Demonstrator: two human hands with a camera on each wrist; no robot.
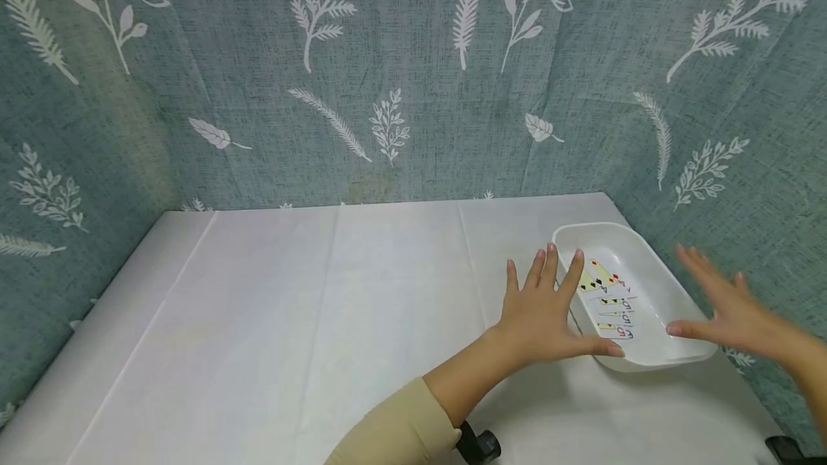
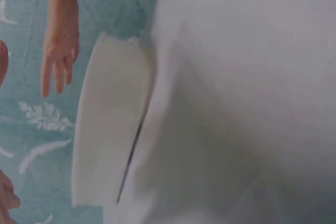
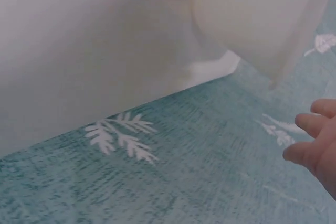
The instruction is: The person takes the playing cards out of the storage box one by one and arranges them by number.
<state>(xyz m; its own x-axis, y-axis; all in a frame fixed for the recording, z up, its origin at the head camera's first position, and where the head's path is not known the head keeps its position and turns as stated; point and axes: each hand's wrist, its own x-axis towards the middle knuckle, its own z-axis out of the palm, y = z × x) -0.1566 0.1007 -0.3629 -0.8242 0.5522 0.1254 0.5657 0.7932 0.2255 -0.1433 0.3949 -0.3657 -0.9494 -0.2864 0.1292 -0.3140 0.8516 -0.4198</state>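
I count one white tray point(image 1: 652, 285) on the table point(image 1: 310, 321), set at the table's far right corner, close against the leaf-print cloth backdrop point(image 1: 413, 70). Inside the tray lies one row of playing cards point(image 1: 609, 300), overlapped along its length; I make out roughly six or seven faces, but the overlap and the small size keep me from a firm count.

Two hands are in view, one either side of the tray. My left hand point(image 1: 545, 311) is spread flat, fingers straight and apart, at the tray's left rim; the fingertips reach over the rim's near-left edge and the thumb runs along the tray's front corner. It holds nothing. My right hand point(image 1: 726, 307) is likewise splayed wide, hovering just off the tray's right rim, thumb pointing toward the wall of the tray, gripping nothing. Whether either hand actually touches the plastic I cannot tell.

The left wrist view shows the tray's outer side point(image 2: 107, 129) and the right hand beyond it. The right wrist view shows one tray corner point(image 3: 262, 19), blurred.
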